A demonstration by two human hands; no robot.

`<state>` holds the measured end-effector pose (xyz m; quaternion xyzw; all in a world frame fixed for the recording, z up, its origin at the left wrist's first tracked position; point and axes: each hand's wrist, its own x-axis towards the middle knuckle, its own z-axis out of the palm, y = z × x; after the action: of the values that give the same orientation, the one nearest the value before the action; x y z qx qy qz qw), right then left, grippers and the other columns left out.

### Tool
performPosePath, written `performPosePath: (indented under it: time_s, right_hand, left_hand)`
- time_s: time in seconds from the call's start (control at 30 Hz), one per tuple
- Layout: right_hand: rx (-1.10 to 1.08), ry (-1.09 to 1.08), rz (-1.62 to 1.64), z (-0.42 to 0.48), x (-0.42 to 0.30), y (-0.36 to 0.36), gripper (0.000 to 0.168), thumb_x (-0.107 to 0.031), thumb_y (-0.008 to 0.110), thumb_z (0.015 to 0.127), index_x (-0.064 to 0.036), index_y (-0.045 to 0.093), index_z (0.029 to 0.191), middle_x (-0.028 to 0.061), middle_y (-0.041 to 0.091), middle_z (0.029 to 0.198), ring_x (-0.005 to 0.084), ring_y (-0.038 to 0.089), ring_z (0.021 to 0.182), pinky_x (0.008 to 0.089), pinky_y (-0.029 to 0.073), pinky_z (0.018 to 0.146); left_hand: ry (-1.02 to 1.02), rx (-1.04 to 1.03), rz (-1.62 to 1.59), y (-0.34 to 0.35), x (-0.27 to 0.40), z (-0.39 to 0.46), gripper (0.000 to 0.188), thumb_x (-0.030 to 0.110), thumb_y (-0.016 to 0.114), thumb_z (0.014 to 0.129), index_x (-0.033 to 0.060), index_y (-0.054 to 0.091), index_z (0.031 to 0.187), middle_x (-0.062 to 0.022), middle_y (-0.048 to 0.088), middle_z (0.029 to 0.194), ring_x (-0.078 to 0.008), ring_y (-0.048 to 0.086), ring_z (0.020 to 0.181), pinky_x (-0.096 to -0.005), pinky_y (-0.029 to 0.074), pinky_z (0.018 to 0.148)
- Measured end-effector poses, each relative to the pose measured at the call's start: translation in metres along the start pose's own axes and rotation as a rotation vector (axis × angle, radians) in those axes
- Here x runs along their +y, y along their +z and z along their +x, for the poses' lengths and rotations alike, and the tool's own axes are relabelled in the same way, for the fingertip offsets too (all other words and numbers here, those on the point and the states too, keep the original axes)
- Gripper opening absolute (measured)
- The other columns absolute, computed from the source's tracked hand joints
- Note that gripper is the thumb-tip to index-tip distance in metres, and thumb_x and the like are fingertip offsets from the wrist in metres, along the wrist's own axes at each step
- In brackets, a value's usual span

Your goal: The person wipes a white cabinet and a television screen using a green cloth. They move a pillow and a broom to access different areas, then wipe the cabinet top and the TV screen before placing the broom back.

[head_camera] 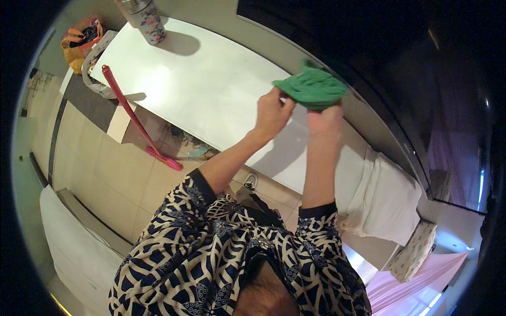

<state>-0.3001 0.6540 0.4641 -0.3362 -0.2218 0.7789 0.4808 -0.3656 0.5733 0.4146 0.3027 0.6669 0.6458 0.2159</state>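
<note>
Both of my hands hold a bunched green cloth (pixel 314 87) up over the right half of a white tabletop (pixel 221 87). My left hand (pixel 273 112) pinches the cloth's near left edge between thumb and fingers. Gripping its lower right side is my right hand (pixel 325 120), which looks blurred, its fingertips hidden by the cloth. Beneath my forearms a shadow falls on the white surface.
A red-handled broom (pixel 132 112) leans against the table's left front edge. On the far left end stands a floral tumbler (pixel 152 27); bags (pixel 83 39) sit beyond. A dark television screen (pixel 355 35) rises behind. Folded white cloth (pixel 389 193) lies at the right.
</note>
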Motion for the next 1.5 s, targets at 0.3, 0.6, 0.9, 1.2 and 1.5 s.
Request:
performPosePath:
  time_s: [0.3, 0.6, 0.9, 1.2, 1.5]
  right_hand:
    - [-0.217, -0.761, -0.625, -0.062, 0.025, 0.079, 0.019, 0.002, 0.055, 0.076, 0.003, 0.057, 0.095, 0.0054, 0.058, 0.091, 0.0128, 0.053, 0.087, 0.0257, 0.044, 0.076]
    - [-0.371, -1.601, -1.193, -0.016, 0.026, 0.163, 0.033, -0.004, 0.057, 0.074, 0.003, 0.052, 0.106, 0.0197, 0.049, 0.106, 0.0375, 0.05, 0.093, 0.0405, 0.042, 0.078]
    - [-0.51, -1.068, -1.528, -0.023, 0.093, 0.025, 0.022, -0.007, 0.058, 0.066, -0.008, 0.058, 0.088, 0.0081, 0.053, 0.088, 0.0269, 0.055, 0.078, 0.0368, 0.047, 0.064]
    - [-0.523, -0.89, -1.762, -0.025, 0.128, -0.03, 0.052, -0.02, 0.061, 0.073, -0.009, 0.045, 0.122, 0.0155, 0.039, 0.129, 0.0309, 0.037, 0.119, 0.0466, 0.028, 0.096]
    - [-0.561, -0.977, -1.899, 0.055, 0.158, 0.016, 0.05, -0.028, 0.061, 0.075, -0.013, 0.046, 0.12, 0.0136, 0.038, 0.129, 0.0324, 0.031, 0.121, 0.0581, 0.025, 0.09]
  left_hand:
    - [0.155, 0.493, -0.253, -0.113, 0.05, 0.038, 0.013, 0.009, 0.053, 0.081, -0.0031, 0.053, 0.079, -0.0088, 0.059, 0.064, -0.0135, 0.058, 0.058, -0.0258, 0.046, 0.052]
    - [0.802, 0.332, -0.025, -0.117, 0.116, 0.156, 0.031, 0.019, 0.039, 0.089, -0.0042, 0.05, 0.105, -0.0154, 0.056, 0.097, -0.0229, 0.052, 0.084, -0.0289, 0.042, 0.073]
    - [0.174, 0.171, 0.568, -0.151, -0.027, 0.048, 0.024, 0.009, 0.055, 0.077, 0.0036, 0.054, 0.1, -0.0142, 0.06, 0.087, -0.027, 0.06, 0.071, -0.0345, 0.047, 0.065]
    - [0.449, 0.001, 0.832, -0.157, -0.06, 0.021, 0.041, 0.006, 0.06, 0.069, 0.0096, 0.051, 0.11, -0.0155, 0.046, 0.117, -0.0336, 0.044, 0.108, -0.0432, 0.035, 0.09]
    - [0.336, -0.018, 1.246, -0.125, -0.091, 0.108, 0.049, 0.039, 0.043, 0.082, 0.0187, 0.039, 0.127, -0.013, 0.032, 0.134, -0.0359, 0.029, 0.123, -0.0631, 0.021, 0.092]
